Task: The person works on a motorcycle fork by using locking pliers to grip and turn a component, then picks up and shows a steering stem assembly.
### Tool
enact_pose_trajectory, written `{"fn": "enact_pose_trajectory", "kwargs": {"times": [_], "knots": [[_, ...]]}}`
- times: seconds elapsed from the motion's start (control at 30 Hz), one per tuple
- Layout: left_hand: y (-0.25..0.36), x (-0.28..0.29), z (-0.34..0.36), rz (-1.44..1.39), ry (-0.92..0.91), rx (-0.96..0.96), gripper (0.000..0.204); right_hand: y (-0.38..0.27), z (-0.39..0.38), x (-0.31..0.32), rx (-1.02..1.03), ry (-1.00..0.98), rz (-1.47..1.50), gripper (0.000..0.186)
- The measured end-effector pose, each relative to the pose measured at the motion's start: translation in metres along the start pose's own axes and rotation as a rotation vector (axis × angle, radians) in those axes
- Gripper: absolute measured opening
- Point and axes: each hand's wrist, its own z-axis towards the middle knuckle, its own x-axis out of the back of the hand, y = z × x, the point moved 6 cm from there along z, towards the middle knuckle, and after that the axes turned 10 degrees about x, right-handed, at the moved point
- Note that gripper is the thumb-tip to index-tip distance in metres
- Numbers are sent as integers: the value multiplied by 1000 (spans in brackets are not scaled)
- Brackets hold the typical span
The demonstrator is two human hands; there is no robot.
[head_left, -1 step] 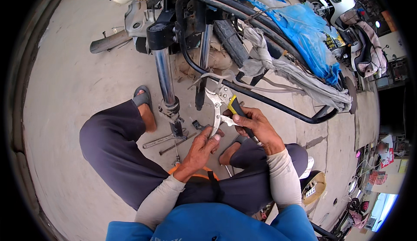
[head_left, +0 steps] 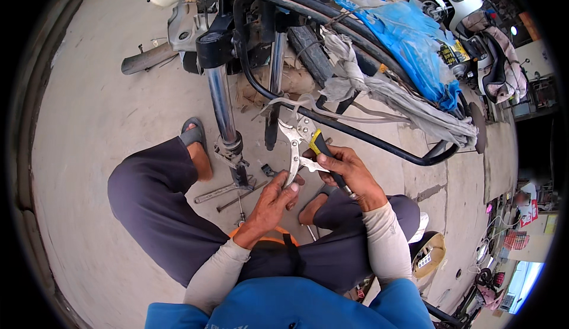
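Locking pliers (head_left: 294, 145) with bare metal jaws and a yellow-and-black grip are between my two hands, jaws pointing away from me and spread apart. My left hand (head_left: 274, 201) is closed on the lower end of the plain metal handle. Around the yellow-and-black grip wrap the fingers of my right hand (head_left: 353, 173), its thumb lying along the top. Nothing shows between the jaws. Just beyond the pliers are the chrome fork legs (head_left: 220, 105) of a partly dismantled vehicle and a bent black tube frame (head_left: 379, 139).
An adjustable wrench (head_left: 214, 192) lies on the concrete beside the left fork leg, along with a thin rod. Blue plastic sheeting (head_left: 415, 47) and grey cloth (head_left: 409, 101) hang over the frame. Parked scooters (head_left: 465, 6) stand at the far right.
The vehicle frame appears shifted very slightly left in the picture. Both hands keep the same hold on the pliers.
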Motion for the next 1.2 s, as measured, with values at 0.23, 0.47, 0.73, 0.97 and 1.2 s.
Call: {"fn": "enact_pose_trajectory", "kwargs": {"times": [0.23,0.47,0.73,0.97,1.2], "knots": [[34,2,-15,4,34,183,30,8,-14,-19,23,-101,92,41],[73,12,-40,82,121,-46,27,-2,-59,-24,-8,-301,238,58],[84,18,-30,70,111,-14,27,5,-63,-25,-4,-336,362,55],[55,19,-25,74,185,-66,25,0,-66,-11,383,89,-633,20],[66,18,-33,24,133,-106,27,-9,-70,-23,443,120,-549,25]]}}
